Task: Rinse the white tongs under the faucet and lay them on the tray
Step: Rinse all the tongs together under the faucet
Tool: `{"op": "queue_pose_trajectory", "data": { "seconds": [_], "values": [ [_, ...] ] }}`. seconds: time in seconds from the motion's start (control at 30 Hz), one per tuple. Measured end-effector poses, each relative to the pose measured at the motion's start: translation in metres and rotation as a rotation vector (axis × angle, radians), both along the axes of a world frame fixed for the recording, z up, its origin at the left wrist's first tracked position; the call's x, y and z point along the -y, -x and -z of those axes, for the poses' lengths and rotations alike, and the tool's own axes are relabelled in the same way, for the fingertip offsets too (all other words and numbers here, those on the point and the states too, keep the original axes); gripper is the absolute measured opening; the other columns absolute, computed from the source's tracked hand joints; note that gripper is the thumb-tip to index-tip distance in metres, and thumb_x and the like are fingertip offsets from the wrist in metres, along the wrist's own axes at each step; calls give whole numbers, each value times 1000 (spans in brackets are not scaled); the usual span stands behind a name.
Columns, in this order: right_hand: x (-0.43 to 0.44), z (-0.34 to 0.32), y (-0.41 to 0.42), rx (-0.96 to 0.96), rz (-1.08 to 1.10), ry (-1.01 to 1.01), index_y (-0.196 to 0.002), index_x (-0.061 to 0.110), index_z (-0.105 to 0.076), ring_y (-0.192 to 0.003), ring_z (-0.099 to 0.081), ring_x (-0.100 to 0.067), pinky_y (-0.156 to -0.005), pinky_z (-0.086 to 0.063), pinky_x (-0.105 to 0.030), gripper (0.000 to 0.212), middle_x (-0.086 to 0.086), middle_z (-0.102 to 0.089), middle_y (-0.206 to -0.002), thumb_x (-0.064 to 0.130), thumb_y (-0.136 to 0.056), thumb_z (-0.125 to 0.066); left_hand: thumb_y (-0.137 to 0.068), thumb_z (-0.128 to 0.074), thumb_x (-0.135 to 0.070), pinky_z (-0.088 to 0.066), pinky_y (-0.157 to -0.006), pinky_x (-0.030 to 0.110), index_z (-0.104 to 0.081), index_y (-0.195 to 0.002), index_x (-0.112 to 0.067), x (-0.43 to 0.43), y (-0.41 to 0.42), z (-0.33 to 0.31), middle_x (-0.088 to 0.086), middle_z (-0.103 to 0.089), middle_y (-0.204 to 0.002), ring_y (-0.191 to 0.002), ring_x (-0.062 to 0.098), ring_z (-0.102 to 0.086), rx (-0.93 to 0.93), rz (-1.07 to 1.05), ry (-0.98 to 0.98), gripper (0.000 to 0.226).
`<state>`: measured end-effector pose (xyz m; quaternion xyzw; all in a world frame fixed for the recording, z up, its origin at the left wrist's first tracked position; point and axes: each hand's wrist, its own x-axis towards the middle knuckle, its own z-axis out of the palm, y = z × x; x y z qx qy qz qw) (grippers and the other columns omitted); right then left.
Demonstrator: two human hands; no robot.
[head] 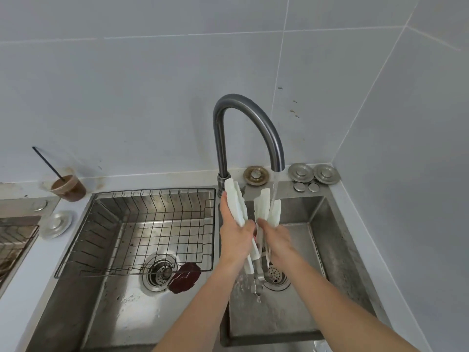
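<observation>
Two pairs of white tongs are held over the right sink basin. My left hand grips one pair of white tongs, whose white heads point up towards the faucet base. My right hand grips the other pair of tongs; its two white heads stand spread apart, and the water stream from the curved grey faucet runs down between them. The metal handle ends hang down over the drain. A wire rack tray sits in the left basin.
A dark red item lies beside the left basin's drain. A plastic cup of brown drink with a straw stands on the counter at the left. Metal sink plugs lie behind the right basin. Tiled walls close in at the back and right.
</observation>
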<state>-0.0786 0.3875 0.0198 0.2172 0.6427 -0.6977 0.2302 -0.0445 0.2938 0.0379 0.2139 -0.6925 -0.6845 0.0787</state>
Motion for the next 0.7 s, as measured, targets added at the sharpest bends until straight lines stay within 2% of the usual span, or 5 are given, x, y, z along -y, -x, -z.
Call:
{"op": "queue_pose_trajectory", "data": {
  "seconds": [0.2, 0.3, 0.4, 0.47, 0.7],
  "values": [
    [12, -4, 17, 73, 10, 128, -117, -3, -48, -81, -71, -32, -59, -59, -38, 49, -21, -68, -99, 4, -76, -73, -80, -56, 4, -46, -101, 49, -9, -146, -43, 7, -9, -11, 3, -36, -146, -128, 26, -45, -23, 8, 54, 95],
    [13, -5, 27, 68, -9, 112, -118, -1, -50, -62, -72, -17, -46, -54, -25, 55, -15, -68, -91, 18, -75, -78, -82, -57, 3, -41, -106, 47, -11, -146, -42, 9, -13, -9, -1, -34, -148, -134, 19, -40, -43, 30, 79, 91],
    [13, -3, 37, 53, 60, -72, -123, -1, -48, -70, -68, -16, -60, -55, -25, 67, -9, -63, -99, 38, -76, -75, -82, -58, -3, -55, -79, 20, -9, -145, -46, 3, -18, -6, -20, -48, -124, -103, -8, -57, -5, 76, 113, 91],
    [10, 3, 38, 30, 98, -209, -118, -5, -53, -90, -64, -28, -82, -53, -35, 65, -14, -64, -108, 46, -79, -68, -79, -58, -6, -57, -62, 24, -8, -143, -51, -3, -18, -5, -25, -51, -105, -79, -2, -63, 14, 114, 153, 93],
    [-21, 11, 27, 53, 258, 66, -103, 4, -61, -53, -68, -12, -39, -48, -19, 18, -8, -69, -79, 16, -89, -58, -74, -56, -26, -51, -61, 23, -10, -140, -51, -20, -5, -22, -4, -62, -105, -81, 18, -62, 82, 233, 337, 84]
  ]
}}
